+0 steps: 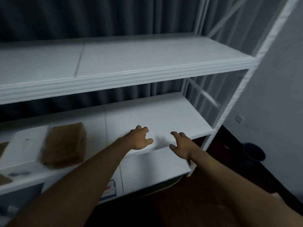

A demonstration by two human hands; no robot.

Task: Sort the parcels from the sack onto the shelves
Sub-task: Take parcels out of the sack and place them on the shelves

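Both our forearms reached in, and our left hand [141, 138] and right hand [182, 145] hovered over the middle shelf [164, 118], fingers loosely spread, gripping nothing. Just left of them on that shelf lay a brown parcel [64, 145], with a white parcel [23, 145] touching its left side. Above ran the bare upper shelf [131, 58]. Behind hung a dark curtain [82, 17].

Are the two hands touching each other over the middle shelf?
Apart. The head view shows a strip of bare white shelf between the left hand and the right hand; their fingers are loosely spread and neither holds a parcel.
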